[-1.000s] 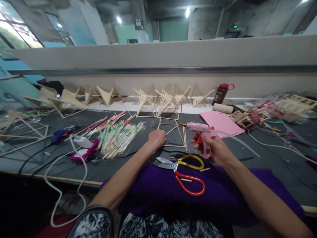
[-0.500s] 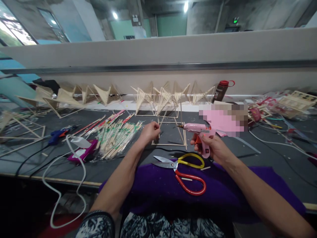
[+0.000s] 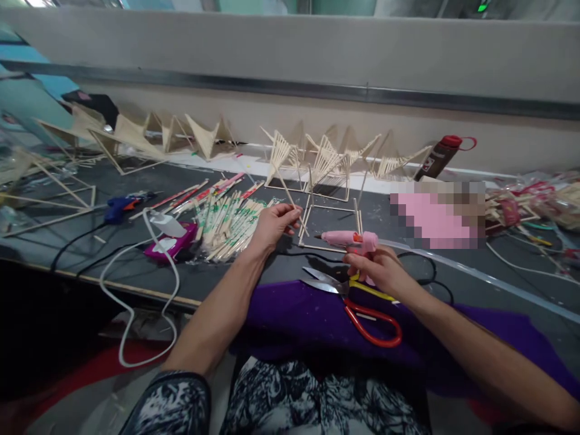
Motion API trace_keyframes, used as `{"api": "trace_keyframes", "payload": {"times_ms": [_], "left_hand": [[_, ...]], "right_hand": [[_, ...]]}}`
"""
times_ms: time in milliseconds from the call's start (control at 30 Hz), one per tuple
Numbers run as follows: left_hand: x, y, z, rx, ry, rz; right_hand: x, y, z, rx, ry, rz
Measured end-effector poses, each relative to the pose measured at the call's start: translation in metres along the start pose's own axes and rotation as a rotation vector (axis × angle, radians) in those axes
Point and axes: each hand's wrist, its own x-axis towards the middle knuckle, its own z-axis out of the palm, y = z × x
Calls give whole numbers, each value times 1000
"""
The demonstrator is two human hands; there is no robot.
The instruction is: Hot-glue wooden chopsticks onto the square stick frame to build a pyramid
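Observation:
Between the thumb and fingers of my left hand [image 3: 277, 226] is a thin wooden stick [image 3: 287, 192], tilted, with its lower end near the left side of a square stick frame [image 3: 333, 208]. My right hand [image 3: 378, 269] is closed around the handle of a pink hot glue gun [image 3: 347, 239]. Its nozzle points left, toward the lower end of the stick; I cannot tell whether they touch. A clear glue stick trails from the gun's back. Below the gun, scissors [image 3: 372, 329] with one red and one yellow handle lie partly on purple cloth [image 3: 281, 314].
Finished stick models [image 3: 324, 157] stand along the back wall. Left of my hand lie bundled sticks in plastic [image 3: 226, 226], a magenta power strip [image 3: 170, 241] with a white cable, and a blue glue gun [image 3: 118, 207]. A brown bottle [image 3: 437, 158] stands at the back right.
My view has tipped down and shifted left. The glue gun has turned in my right hand, its nozzle now lower and nearer my left hand. The stick in my left hand now leans up to the left.

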Motion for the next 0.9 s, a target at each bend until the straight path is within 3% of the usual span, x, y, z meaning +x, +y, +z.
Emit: {"api": "trace_keyframes", "payload": {"times_ms": [167,533,900], "left_hand": [[-2,5,-1,-15,8,43],[-3,7,-4,-9,41,76],[-1,6,-4,-80,59,23]], "right_hand": [[16,-4,10,-41,-66,-74],[13,2,16,-46,55,88],[10,1,15,31,57,89]]}}
